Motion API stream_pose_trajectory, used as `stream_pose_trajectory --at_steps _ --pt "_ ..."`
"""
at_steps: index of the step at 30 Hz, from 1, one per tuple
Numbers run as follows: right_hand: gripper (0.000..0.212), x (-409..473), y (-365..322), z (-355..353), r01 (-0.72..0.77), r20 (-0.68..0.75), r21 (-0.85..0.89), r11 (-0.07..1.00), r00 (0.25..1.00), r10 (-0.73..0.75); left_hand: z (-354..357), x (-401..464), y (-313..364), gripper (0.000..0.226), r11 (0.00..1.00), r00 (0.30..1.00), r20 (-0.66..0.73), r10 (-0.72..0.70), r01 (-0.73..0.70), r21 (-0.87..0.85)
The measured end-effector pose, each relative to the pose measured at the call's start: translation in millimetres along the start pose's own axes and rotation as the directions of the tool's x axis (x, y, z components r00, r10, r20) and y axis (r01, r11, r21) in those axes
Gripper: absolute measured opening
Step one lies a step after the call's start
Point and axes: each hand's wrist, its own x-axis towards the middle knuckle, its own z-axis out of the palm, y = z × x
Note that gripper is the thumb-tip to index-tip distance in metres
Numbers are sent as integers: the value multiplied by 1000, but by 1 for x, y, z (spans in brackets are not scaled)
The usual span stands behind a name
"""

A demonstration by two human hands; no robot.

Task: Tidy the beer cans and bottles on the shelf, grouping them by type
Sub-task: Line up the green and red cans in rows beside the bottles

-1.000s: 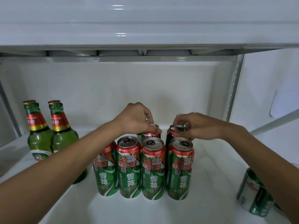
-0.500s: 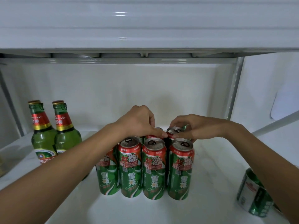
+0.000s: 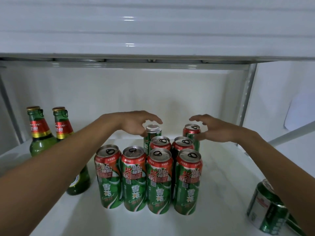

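Note:
Several tall green-and-red beer cans [image 3: 159, 183] stand grouped in rows at the middle of the white shelf [image 3: 221, 176]. Behind them stand a slimmer green can with a plain silver top [image 3: 152, 132] and another red-topped can [image 3: 192, 132]. My left hand [image 3: 136, 124] hovers just left of the slim can, fingers spread and holding nothing. Beside the rear right can my right hand [image 3: 213, 130] hangs with relaxed fingers, also holding nothing. Two green glass bottles [image 3: 40, 133] with red and gold neck labels stand at the left, partly hidden by my left forearm.
A green-and-white can [image 3: 265, 206] of another brand sits at the lower right under my right forearm. The upper shelf [image 3: 153, 40] hangs low overhead. A metal upright [image 3: 247, 99] stands at the back right. The shelf's back wall is close behind the cans.
Both hands have let go of the rear cans and lifted apart, fingers spread. The two rear cans now stand uncovered behind the group.

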Motion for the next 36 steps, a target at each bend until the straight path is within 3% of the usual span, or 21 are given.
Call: stream_pose_trajectory --at_steps 4,9,15,28,32,36 --pt "81 9 9 9 58 63 -31 998 996 -56 5 17 -2 80 999 997 76 10 -14 43" --pt "87 26 11 13 57 48 -156 986 998 -50 10 32 -3 76 990 997 76 19 -30 137" --pt "76 37 11 20 47 -17 -219 975 998 -52 9 40 -6 63 981 999 30 42 -47 190" --pt "72 41 12 25 81 -53 -311 947 993 -103 -2 15 -28 56 957 989 22 -147 137 257" --pt "71 39 12 26 77 -66 -301 950 993 -101 -12 15 -24 61 921 967 113 -229 177 347" --pt "72 37 15 28 82 -82 -281 956 991 -109 -20 21 -12 59 831 888 286 -361 166 531"
